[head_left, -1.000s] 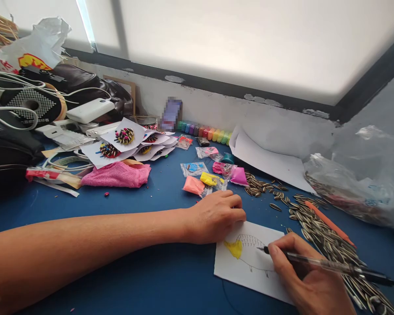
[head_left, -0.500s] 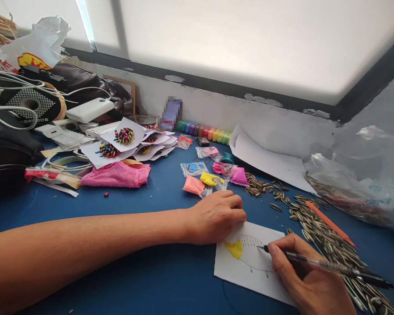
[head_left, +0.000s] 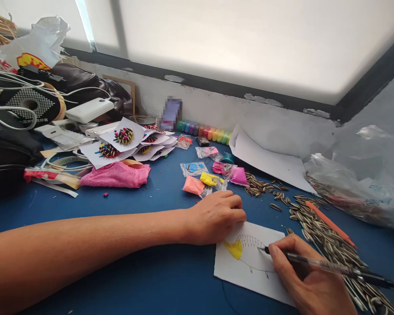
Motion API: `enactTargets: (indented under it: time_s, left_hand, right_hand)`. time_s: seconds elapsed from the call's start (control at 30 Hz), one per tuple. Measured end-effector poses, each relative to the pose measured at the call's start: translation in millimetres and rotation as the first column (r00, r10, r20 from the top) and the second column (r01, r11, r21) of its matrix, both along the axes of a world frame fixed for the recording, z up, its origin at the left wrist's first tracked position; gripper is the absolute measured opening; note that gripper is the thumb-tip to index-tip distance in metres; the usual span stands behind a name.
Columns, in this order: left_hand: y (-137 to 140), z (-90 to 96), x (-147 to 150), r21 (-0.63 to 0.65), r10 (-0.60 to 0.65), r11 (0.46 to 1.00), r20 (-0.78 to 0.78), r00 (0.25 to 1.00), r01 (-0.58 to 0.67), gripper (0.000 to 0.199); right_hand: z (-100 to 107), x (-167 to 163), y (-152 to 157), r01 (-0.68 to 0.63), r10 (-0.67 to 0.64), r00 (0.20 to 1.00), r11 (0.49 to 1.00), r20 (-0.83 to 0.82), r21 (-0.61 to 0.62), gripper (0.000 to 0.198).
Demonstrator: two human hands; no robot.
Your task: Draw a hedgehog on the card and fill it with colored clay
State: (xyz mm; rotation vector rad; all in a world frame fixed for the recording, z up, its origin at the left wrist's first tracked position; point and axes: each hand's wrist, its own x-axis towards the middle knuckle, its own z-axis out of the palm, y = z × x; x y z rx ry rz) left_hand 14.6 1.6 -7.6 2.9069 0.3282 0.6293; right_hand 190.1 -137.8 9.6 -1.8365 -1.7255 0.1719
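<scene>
A white sheet of paper (head_left: 231,271) lies on the blue table, bearing a line drawing of an animal with short scale-like marks on its back. Yellow clay (head_left: 235,249) covers the left end of that drawing. My right hand (head_left: 310,275) grips a black clear-barrelled pen (head_left: 325,264), its tip at the paper by the animal's back. Curled and closed, my left hand (head_left: 218,216) rests at the sheet's upper left corner; whatever its fingers hold, if anything, is hidden.
Sunflower seeds (head_left: 328,236) spread along the right, with an orange stick-like tool (head_left: 330,223) among them. Small bags of coloured clay (head_left: 194,185) lie beyond my left hand. Seed-decorated cards (head_left: 118,151) and a pink cloth (head_left: 116,175) sit at left. A plastic bag (head_left: 357,192) stands at far right.
The pen's position is nearly the same, with at most a tiny shift at the scale-like marks. My left hand stays in place.
</scene>
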Motion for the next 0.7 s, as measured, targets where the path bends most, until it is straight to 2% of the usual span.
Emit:
enactTargets:
  time_s: [0.1, 0.27, 0.4, 0.7]
  left_hand:
    - [0.3, -0.1, -0.2, 0.004, -0.001, 1.0, -0.006, 1.0, 0.001, 0.019]
    - [0.5, -0.5, -0.5, 0.005, -0.007, 1.0, 0.002, 1.0, 0.007, 0.019]
    - [0.1, -0.5, -0.7, -0.004, -0.006, 1.0, 0.01, 1.0, 0.006, 0.018]
    - [0.3, 0.3, 0.1, -0.015, -0.006, 1.0, -0.001, 1.0, 0.006, 0.019]
  right_hand:
    - [0.9, -3.7, 0.1, -0.004, 0.003, 0.999, 1.0, -0.037, -0.006, 0.025]
    - [5.4, -14.4, -3.1, 0.162, -0.165, 0.964, 0.986, -0.21, -0.032, 0.028]
    - [7.1, -15.5, -5.8, 0.247, -0.255, 0.939, 0.967, -0.23, -0.065, 0.031]
    - [5.1, -18.3, -7.3, 0.212, -0.214, 0.959, 0.977, -0.186, -0.031, 0.026]
